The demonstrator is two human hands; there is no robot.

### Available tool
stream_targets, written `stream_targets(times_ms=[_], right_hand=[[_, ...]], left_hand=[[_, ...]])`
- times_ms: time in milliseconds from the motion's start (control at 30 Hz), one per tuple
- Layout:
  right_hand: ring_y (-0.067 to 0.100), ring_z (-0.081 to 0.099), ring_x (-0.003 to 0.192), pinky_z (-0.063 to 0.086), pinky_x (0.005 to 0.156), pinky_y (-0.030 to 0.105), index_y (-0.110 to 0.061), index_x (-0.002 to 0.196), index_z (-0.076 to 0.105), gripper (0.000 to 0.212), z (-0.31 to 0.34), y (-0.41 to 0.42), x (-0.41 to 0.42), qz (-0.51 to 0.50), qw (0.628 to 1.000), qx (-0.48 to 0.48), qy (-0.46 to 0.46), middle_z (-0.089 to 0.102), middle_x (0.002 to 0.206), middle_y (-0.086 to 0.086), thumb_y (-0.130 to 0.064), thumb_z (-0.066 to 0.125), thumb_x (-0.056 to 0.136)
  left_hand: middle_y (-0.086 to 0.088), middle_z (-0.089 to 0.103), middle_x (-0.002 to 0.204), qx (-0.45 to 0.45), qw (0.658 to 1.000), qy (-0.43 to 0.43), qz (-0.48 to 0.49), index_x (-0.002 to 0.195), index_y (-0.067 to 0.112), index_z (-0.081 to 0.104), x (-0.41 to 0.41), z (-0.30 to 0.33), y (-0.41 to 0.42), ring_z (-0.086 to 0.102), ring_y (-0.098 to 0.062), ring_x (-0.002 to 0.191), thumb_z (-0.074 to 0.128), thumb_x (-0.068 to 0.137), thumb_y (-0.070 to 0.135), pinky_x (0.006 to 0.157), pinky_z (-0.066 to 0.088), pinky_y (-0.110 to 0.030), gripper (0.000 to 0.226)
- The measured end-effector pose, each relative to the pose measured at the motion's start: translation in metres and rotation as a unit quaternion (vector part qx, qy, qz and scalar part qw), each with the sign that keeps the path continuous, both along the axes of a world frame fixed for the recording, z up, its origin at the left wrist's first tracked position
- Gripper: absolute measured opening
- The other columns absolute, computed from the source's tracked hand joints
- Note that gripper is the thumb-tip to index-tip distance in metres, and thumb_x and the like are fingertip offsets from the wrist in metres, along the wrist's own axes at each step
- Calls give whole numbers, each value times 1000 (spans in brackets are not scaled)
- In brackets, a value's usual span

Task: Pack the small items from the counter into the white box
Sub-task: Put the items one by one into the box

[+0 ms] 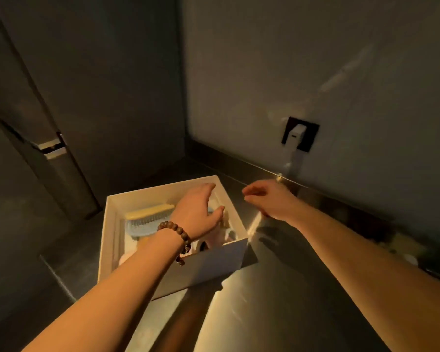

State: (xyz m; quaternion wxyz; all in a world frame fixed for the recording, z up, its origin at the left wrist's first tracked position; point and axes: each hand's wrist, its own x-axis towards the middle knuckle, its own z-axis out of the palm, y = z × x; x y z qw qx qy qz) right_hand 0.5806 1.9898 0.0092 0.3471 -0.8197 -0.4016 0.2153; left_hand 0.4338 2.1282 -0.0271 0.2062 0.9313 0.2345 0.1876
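The fingers of the left hand [197,212] are spread loosely over the open white box [172,269]; whether anything is held under them cannot be told. The right hand [267,199], just beside the box, is relaxed and holds nothing. A brush [148,219] already lies inside. Placing seems to be in progress; next, another item must be found on the steel counter [290,301].

You stand in a dim room under warm, low light. A brushed stainless-steel counter [277,301] meets a pale grey wall [315,59] on the right, where a black square wall socket [300,134] holds a white plug. Far left stands a dark grey cabinet door [99,85].
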Motion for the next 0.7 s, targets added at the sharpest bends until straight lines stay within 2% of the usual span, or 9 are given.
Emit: stream_targets(times_ms=[67, 133, 233, 300, 400, 500, 633, 700], right_hand=[[2, 56, 81, 44, 65, 11, -16, 113, 66, 23, 0, -37, 18, -57, 998, 8, 19, 63, 96, -4, -16, 62, 90], [4, 56, 85, 43, 71, 12, -15, 110, 67, 21, -6, -71, 36, -114, 993, 16, 20, 62, 99, -4, -14, 62, 90], [10, 57, 91, 47, 83, 27, -13, 110, 67, 22, -25, -106, 56, -179, 983, 17, 21, 66, 106, 4, -15, 64, 89], [17, 59, 98, 48, 87, 32, -12, 114, 66, 25, -45, -119, 67, -203, 979, 3, 30, 66, 114, 8, -16, 63, 89], [22, 57, 112, 44, 86, 24, -12, 123, 61, 34, -78, -122, 84, -203, 979, -27, 14, 61, 126, 9, -11, 61, 89], [24, 54, 116, 37, 88, 20, -10, 127, 57, 41, -105, -113, 106, -179, 982, -51, -37, 53, 129, 12, -7, 60, 86], [27, 46, 123, 38, 105, 32, -16, 135, 50, 49, -132, -88, 142, -148, 980, -96, -87, 40, 140, 9, -17, 61, 87], [27, 42, 125, 40, 105, 38, -18, 138, 46, 52, -145, -78, 155, -139, 977, -127, -104, 36, 143, 7, -26, 60, 89]], left_hand=[[-6, 42, 143, 9, 1000, 7, -19, 141, 18, 34, 30, -1, -21, 39, -21, 130, 56, 85, 43, 106, 31, -32, 65], [-8, 38, 146, 9, 999, 18, -45, 142, 15, 32, 58, -3, -39, 34, -22, 134, 57, 85, 43, 109, 26, -31, 68], [-10, 33, 148, -3, 997, 25, -75, 143, 12, 29, 94, -14, -65, 29, -23, 136, 56, 85, 42, 111, 21, -30, 71], [-10, 33, 147, -14, 996, 36, -81, 142, 12, 29, 117, -28, -82, 29, -23, 135, 55, 84, 41, 111, 22, -31, 70], [-12, 21, 152, -45, 991, 103, -69, 145, 10, 19, 151, -56, -102, 23, -26, 138, 53, 85, 41, 114, 22, -35, 75], [-15, 15, 153, -77, 988, 135, -8, 144, 9, 16, 181, -82, -112, 23, -32, 137, 47, 86, 42, 110, 29, -44, 74], [-13, 1, 155, -127, 983, 123, 53, 147, 9, 6, 215, -106, -110, 4, -32, 142, 53, 82, 40, 115, 17, -44, 86], [-14, 4, 155, -112, 984, 118, 70, 146, 10, 7, 230, -117, -99, -1, -32, 143, 55, 82, 43, 115, 12, -44, 86]])
